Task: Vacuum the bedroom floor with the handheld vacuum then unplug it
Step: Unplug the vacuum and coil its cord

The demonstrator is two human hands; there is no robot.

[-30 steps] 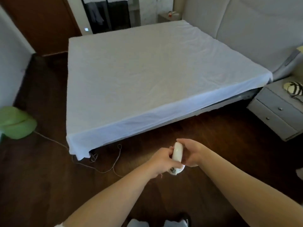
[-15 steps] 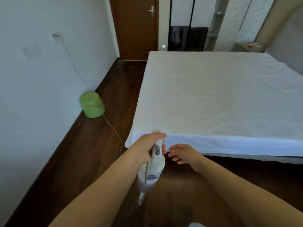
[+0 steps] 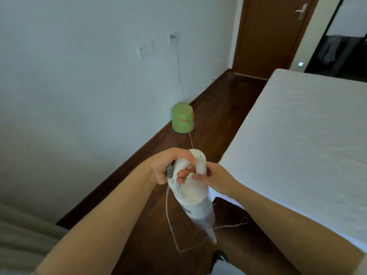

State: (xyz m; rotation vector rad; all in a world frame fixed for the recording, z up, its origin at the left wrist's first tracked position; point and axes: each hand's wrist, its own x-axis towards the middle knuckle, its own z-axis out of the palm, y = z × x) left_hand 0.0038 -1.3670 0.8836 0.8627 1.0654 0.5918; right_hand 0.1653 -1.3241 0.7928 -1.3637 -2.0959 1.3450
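Observation:
I hold a white handheld vacuum (image 3: 193,197) nozzle-down over the dark wooden floor (image 3: 216,116). My left hand (image 3: 168,165) grips its looped handle, fingers curled through the loop. My right hand (image 3: 213,176) touches the right side of the handle and body with its fingertips. The vacuum's thin cord (image 3: 179,235) loops on the floor below, runs past a green bin, then climbs the wall to a plug in the socket (image 3: 172,38).
A bed with a white sheet (image 3: 297,139) fills the right side. A green cylindrical bin (image 3: 182,121) stands by the left wall. A brown door (image 3: 274,32) is closed at the far end. A wall switch plate (image 3: 145,50) sits left of the socket.
My view has swung left from the bed to the wall with the socket. My right hand, apart from the vacuum half a second ago, now touches its handle again.

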